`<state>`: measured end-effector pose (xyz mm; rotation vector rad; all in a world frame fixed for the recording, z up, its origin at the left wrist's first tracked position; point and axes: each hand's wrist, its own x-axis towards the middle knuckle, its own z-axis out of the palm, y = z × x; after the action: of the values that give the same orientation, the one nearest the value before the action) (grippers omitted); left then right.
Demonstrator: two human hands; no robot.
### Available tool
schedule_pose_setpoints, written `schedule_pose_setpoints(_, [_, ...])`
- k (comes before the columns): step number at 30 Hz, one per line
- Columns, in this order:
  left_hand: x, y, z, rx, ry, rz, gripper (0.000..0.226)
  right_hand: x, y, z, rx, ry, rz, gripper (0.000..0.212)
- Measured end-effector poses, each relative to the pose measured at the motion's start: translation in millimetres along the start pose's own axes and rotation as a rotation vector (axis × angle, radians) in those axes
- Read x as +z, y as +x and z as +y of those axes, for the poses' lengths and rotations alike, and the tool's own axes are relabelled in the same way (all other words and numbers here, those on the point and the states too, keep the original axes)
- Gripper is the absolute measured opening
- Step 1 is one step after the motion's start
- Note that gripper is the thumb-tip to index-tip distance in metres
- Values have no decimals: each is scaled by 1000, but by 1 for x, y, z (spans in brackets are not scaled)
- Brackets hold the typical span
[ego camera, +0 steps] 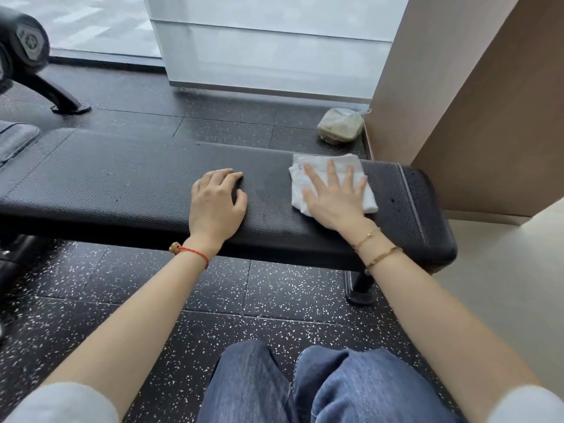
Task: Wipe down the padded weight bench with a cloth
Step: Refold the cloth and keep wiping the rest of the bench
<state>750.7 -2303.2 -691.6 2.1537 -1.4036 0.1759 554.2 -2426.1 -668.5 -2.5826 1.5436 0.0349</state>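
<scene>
A long black padded bench (122,184) runs across the view from left to right. Near its right end lies a folded white cloth (308,169). My right hand (335,198) lies flat on the cloth with fingers spread and straight, pressing it onto the pad. My left hand (216,203) rests on the bare pad a little left of the cloth, its fingers loosely curled with the tips on the leather, holding nothing.
A tan wall panel (476,102) stands close behind the bench's right end. A clear bag with greenish contents (340,126) sits on the speckled rubber floor (274,300) behind the bench. Another machine's black pad and leg (27,47) are far left. The bench foot (361,288) stands below the right end.
</scene>
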Motion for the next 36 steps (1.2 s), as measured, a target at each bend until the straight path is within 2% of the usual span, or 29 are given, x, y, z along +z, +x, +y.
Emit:
schedule_pose_setpoints(4, [1, 0, -1, 8, 2, 1, 38, 9, -9, -44, -188, -22, 37, 56])
schedule_pose_setpoints(7, [1, 0, -2, 19, 10, 1, 38, 13, -19, -22, -270, -41, 62, 54])
schedule_pose_setpoints(9, [1, 0, -3, 25, 12, 12, 37, 9, -15, 11, -211, -46, 75, 53])
schedule_pose_setpoints(12, [1, -1, -1, 18, 14, 13, 37, -4, 9, 49, -3, -34, 22, 53])
schedule_pose_setpoints(15, [1, 0, 2, 4, 25, 14, 37, -12, 41, 35, 90, -5, -39, 55])
schedule_pose_setpoints(21, [-1, 2, 0, -7, 23, 4, 37, -4, 42, -39, -149, -2, -10, 54])
schedule_pose_setpoints(25, [-1, 1, -1, 8, 24, 5, 37, 6, 7, -13, -284, 2, 21, 53])
schedule_pose_setpoints(28, [-1, 1, -2, 12, 25, -1, 37, 5, -8, 40, -181, -17, 64, 53])
schedule_pose_setpoints(32, [-2, 1, 5, -6, 46, -44, 37, -11, -4, 87, 70, 5, -10, 54])
schedule_pose_setpoints(36, [-3, -1, 29, -11, -17, -57, 37, -6, -26, 76, 46, 7, 13, 55])
